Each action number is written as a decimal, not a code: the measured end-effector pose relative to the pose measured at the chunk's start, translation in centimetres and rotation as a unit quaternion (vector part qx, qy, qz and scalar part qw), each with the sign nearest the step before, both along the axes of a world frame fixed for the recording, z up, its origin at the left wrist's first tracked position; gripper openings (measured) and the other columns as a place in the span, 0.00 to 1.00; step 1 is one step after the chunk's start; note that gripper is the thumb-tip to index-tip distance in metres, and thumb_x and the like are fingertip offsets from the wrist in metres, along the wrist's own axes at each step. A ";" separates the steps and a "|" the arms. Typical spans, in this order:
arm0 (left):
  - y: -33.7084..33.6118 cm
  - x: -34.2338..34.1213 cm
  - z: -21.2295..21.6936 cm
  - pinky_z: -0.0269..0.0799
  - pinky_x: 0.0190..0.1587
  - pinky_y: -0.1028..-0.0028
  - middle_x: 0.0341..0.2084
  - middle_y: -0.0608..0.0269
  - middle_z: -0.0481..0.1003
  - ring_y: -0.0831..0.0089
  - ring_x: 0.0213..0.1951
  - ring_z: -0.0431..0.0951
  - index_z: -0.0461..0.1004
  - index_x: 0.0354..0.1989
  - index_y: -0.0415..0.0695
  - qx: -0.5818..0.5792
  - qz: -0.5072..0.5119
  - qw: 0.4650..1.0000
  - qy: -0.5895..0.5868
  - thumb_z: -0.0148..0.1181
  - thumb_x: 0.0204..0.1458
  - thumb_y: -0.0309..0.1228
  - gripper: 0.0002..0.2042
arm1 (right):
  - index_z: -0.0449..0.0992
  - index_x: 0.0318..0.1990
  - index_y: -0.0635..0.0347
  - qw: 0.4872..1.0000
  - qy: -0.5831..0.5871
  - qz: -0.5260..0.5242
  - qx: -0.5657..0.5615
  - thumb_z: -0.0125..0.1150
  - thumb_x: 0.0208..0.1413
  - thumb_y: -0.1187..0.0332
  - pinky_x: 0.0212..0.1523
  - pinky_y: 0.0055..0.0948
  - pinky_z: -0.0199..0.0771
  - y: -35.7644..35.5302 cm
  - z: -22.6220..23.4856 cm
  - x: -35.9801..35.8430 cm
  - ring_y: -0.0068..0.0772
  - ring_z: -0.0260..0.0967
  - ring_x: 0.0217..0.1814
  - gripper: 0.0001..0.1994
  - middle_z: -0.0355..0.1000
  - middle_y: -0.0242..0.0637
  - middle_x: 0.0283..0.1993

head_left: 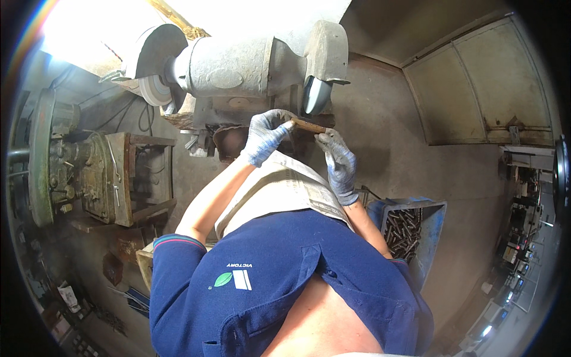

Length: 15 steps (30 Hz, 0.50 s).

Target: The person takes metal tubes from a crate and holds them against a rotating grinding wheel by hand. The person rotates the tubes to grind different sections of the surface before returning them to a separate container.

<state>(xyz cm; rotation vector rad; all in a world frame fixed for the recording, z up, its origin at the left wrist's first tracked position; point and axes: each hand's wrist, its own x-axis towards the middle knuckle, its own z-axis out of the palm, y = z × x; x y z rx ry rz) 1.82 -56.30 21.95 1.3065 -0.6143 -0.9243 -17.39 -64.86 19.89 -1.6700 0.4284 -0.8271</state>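
A short brown rod-shaped piece (310, 125), apparently metal, is held nearly level between my gloved hands, in front of the bench grinder (229, 65). Thumb and fingers of my left hand (266, 135) pinch its left end. At its other end, my right hand (339, 162) has its fingertips closed on the piece. Both gloves are grey-white and blue, soiled at the fingers. Just above the piece is the grinder's right wheel (317, 95), partly under its guard; piece and wheel look apart.
The grinder's left wheel (154, 90) sits under another guard. By my right forearm stands a blue bin (433, 238) with many brown rod-shaped pieces (404, 232). A greasy machine (89, 172) is at left, a metal cabinet (482, 83) at far right. A pale apron (285, 184) covers my lap.
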 end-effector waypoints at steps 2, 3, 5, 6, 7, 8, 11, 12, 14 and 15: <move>-0.3 -0.1 -0.6 0.67 0.26 0.84 0.24 0.68 0.76 0.86 0.25 0.70 0.75 0.34 0.37 0.004 -0.002 1.000 -0.001 0.59 0.50 0.25 0.06 | 0.70 0.50 0.70 1.000 0.000 -0.001 0.010 0.52 0.56 0.71 0.59 0.38 0.62 -0.5 -0.8 0.0 0.40 0.62 0.58 0.15 0.59 0.45 0.59; -0.4 0.0 -1.0 0.67 0.26 0.84 0.24 0.68 0.76 0.86 0.25 0.70 0.75 0.35 0.37 0.006 -0.003 1.000 -0.001 0.59 0.50 0.25 0.06 | 0.70 0.49 0.71 1.000 0.006 -0.006 -0.018 0.51 0.57 0.72 0.59 0.38 0.62 -0.8 -1.1 0.1 0.40 0.62 0.58 0.15 0.60 0.46 0.58; -0.5 0.2 -2.4 0.67 0.26 0.84 0.24 0.67 0.76 0.86 0.24 0.70 0.75 0.35 0.37 0.009 -0.005 1.000 0.000 0.59 0.50 0.26 0.06 | 0.70 0.49 0.70 0.999 0.021 -0.026 -0.015 0.51 0.57 0.73 0.59 0.37 0.62 -1.0 -1.2 0.3 0.39 0.62 0.57 0.14 0.63 0.44 0.56; -0.7 0.2 -3.1 0.68 0.27 0.83 0.25 0.67 0.76 0.85 0.25 0.71 0.75 0.35 0.37 0.021 -0.004 1.000 0.011 0.59 0.50 0.25 0.06 | 0.73 0.47 0.67 0.996 0.040 -0.051 -0.059 0.54 0.54 0.74 0.58 0.34 0.62 -1.0 -1.0 0.5 0.37 0.64 0.57 0.13 0.66 0.43 0.53; -1.0 0.2 -3.7 0.69 0.29 0.83 0.25 0.66 0.76 0.84 0.26 0.72 0.75 0.35 0.36 0.033 -0.003 0.999 0.022 0.59 0.51 0.25 0.06 | 0.75 0.45 0.65 0.990 0.059 -0.075 -0.102 0.56 0.52 0.75 0.57 0.31 0.62 -1.1 -0.6 0.6 0.36 0.65 0.56 0.12 0.70 0.41 0.50; -1.2 0.1 -3.8 0.70 0.31 0.82 0.26 0.66 0.76 0.83 0.27 0.73 0.74 0.35 0.36 0.045 -0.004 0.998 0.034 0.58 0.51 0.25 0.06 | 0.77 0.42 0.63 0.981 0.078 -0.100 -0.145 0.58 0.49 0.77 0.56 0.28 0.62 -1.2 -0.4 0.7 0.34 0.66 0.55 0.11 0.73 0.39 0.46; -2.5 -0.6 -4.3 0.71 0.29 0.81 0.25 0.64 0.76 0.80 0.26 0.74 0.74 0.34 0.36 0.055 -0.008 0.989 0.134 0.57 0.52 0.25 0.05 | 0.77 0.41 0.63 0.993 0.037 -0.112 -0.018 0.60 0.49 0.77 0.55 0.28 0.64 -2.4 -3.5 0.7 0.34 0.68 0.52 0.10 0.74 0.39 0.45; -3.1 -0.8 -5.4 0.72 0.27 0.80 0.26 0.62 0.76 0.78 0.26 0.75 0.74 0.33 0.37 0.050 0.000 0.989 0.140 0.56 0.52 0.25 0.05 | 0.77 0.40 0.64 0.992 0.037 -0.123 -0.014 0.58 0.50 0.77 0.52 0.28 0.65 -2.7 -3.6 0.8 0.32 0.69 0.49 0.09 0.75 0.38 0.42; -4.1 -1.8 -6.6 0.73 0.28 0.78 0.26 0.60 0.76 0.74 0.27 0.77 0.74 0.33 0.36 0.029 0.030 0.978 0.206 0.56 0.52 0.24 0.04 | 0.74 0.44 0.67 0.994 0.060 -0.087 0.011 0.52 0.55 0.77 0.54 0.30 0.66 -3.9 -4.5 0.4 0.33 0.69 0.50 0.10 0.71 0.41 0.47; -4.6 -2.2 -6.7 0.74 0.29 0.78 0.26 0.59 0.76 0.73 0.27 0.77 0.74 0.33 0.36 0.042 0.043 0.969 0.239 0.55 0.52 0.23 0.04 | 0.72 0.46 0.69 0.995 0.072 -0.070 0.024 0.49 0.57 0.76 0.55 0.32 0.67 -4.6 -5.0 0.0 0.33 0.68 0.50 0.11 0.69 0.42 0.50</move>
